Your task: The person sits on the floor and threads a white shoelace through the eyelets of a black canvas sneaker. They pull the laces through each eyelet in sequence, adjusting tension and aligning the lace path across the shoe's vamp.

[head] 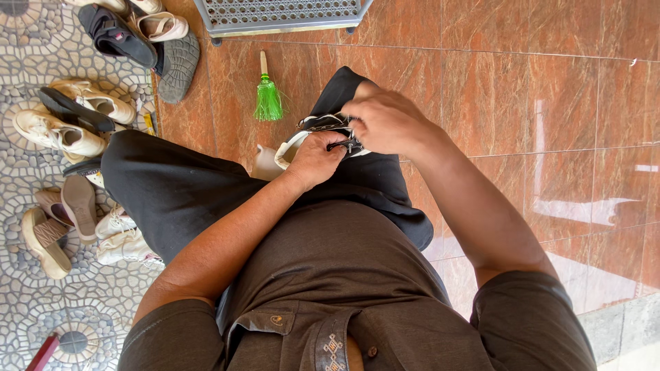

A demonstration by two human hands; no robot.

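- Shiny red-brown tile floor (pixel 550 103) on the right, grey patterned stone floor (pixel 27 302) on the left.
- Seated, seen from above: dark shirt (pixel 323 275), dark trousers (pixel 172 185), one knee out to the left.
- Shoe (pixel 323 134) on the lap near the right knee, black and white, partly hidden by both hands.
- Left hand (pixel 315 159) curled over the near side of the shoe, fingers together, pressing on it.
- Right hand (pixel 386 122) on the far side of the shoe, fingers bent and pinched on a dark strap or lace; cannot tell which.
- Hands touching each other over the shoe.
- Small green brush (pixel 267 93) on the tiles, just past the knee.
- Metal rack (pixel 282 15) at the far edge.
- Many shoes in a pile (pixel 75 124) on the stone floor, far left, well apart from the hands.
- Red stick (pixel 42 352) at the near left corner.
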